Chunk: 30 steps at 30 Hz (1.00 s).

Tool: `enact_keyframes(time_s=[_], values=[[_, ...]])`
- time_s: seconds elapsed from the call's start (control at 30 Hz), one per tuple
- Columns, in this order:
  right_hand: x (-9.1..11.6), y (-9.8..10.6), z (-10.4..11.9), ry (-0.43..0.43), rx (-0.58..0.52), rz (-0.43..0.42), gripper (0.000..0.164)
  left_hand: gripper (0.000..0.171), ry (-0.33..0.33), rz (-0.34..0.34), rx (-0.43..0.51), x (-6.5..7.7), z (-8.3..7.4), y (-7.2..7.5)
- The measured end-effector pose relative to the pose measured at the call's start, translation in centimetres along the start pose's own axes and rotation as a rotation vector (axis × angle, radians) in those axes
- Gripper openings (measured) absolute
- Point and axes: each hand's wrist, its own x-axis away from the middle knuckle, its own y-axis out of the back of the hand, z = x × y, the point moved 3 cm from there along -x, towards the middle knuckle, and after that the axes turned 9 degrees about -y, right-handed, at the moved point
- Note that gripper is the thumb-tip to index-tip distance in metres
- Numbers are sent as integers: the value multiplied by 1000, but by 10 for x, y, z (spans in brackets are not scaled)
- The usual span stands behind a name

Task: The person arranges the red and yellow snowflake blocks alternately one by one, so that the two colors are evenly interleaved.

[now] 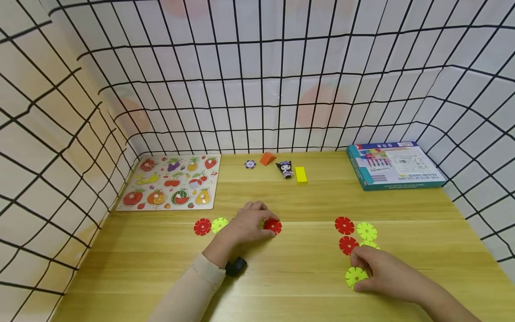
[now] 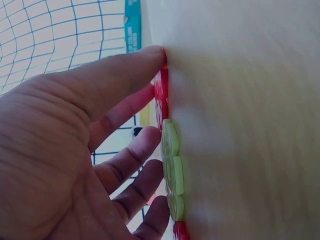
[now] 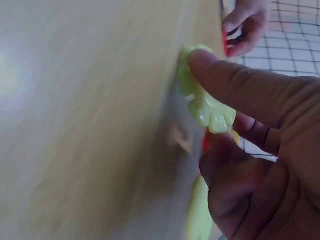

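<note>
On the table, my left hand [image 1: 248, 223] has its thumb and index finger at opposite edges of a red notched plastic disc [image 1: 273, 226], pinching it flat against the wood. Its other fingers spread over a yellow-green disc [image 2: 172, 165] in the left wrist view. Left of that hand lie another red disc [image 1: 202, 226] and a yellow-green one [image 1: 219, 225]. My right hand [image 1: 388, 273] pinches a yellow-green notched disc [image 1: 356, 277] between thumb and fingers, tilted above the table. Just beyond it are two red discs [image 1: 344, 225] and two yellow-green discs [image 1: 367, 231], one partly hidden.
A fruit puzzle board [image 1: 169, 182] lies at the back left, a boxed set [image 1: 396, 165] at the back right. Between them stand a poker-style chip [image 1: 250, 164], an orange block [image 1: 267, 158], a small figurine [image 1: 285, 169] and a yellow block [image 1: 301, 175]. Black wire mesh [image 1: 261, 85] surrounds the table.
</note>
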Motion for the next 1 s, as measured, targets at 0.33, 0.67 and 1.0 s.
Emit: enact_keyframes(time_s=[0.33,0.67,1.0], values=[[-30,2,45,16,-396,19,27,37,11,-4,-5,-1,1,-2],[-86,-2,76,-75,-352,-109,21,37,4,-25,-3,-1,0,-4],[-127,-5,84,-131,-220,-92,18,37,19,-27,-10,-1,0,-5]])
